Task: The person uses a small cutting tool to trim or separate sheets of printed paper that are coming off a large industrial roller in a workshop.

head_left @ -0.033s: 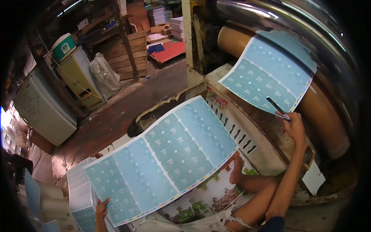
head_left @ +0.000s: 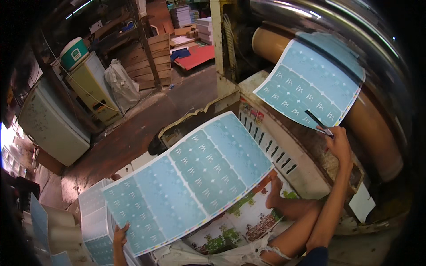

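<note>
A long printed sheet [head_left: 213, 164], patterned in light blue and teal bands, lies slanted across in front of me over my lap. My left hand [head_left: 120, 237] pinches its lower left edge, the thumb on the printed face. To the right, my right hand [head_left: 339, 144] is closed around a thin, dark, blade-like tool [head_left: 318, 122]; its exact kind is unclear. The tool's tip lies over the lower edge of a second patterned sheet [head_left: 310, 84]. That sheet hangs out from a machine's rollers, curving downward, with its far end passing under a dark bar.
A large shiny metal cylinder [head_left: 337, 17] and a brown roller [head_left: 377, 137] fill the right side. Folded printed sheets [head_left: 94, 213] lie at lower left. A slotted white panel [head_left: 270, 144] stands between the two sheets. A white refrigerator [head_left: 53, 124] stands far left.
The view has shifted very slightly. My left hand and the sheet edge it holds sit a touch higher and further right; my right hand keeps its hold on the tool.
</note>
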